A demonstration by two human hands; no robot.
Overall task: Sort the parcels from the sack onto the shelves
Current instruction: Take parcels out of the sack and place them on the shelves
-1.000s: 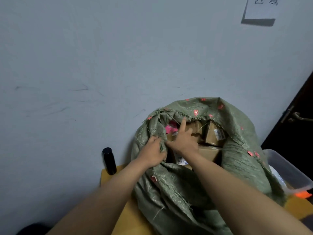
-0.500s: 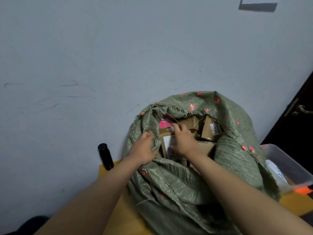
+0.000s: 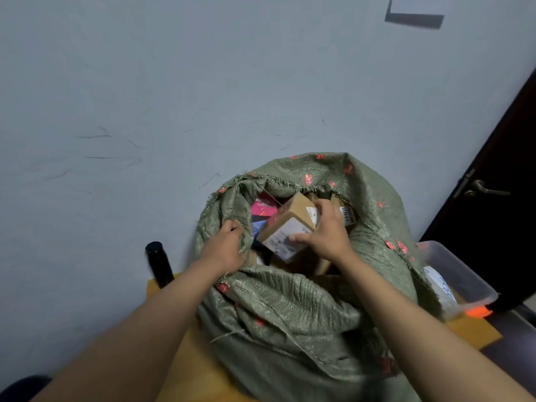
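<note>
Your right hand (image 3: 327,236) grasps a brown parcel (image 3: 290,224) inside the sack (image 3: 290,314); your left hand (image 3: 226,245) clutches the sack's left rim, above the desk (image 3: 185,369).

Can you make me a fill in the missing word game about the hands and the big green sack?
1. The right hand holds a brown cardboard ____ with a white label.
2. The left hand grips the edge of the green ____.
3. The bottle standing left of the sack is coloured ____.
4. The see-through plastic tub sits to the ____ of the sack.

Missing words: box, sack, black, right
</note>
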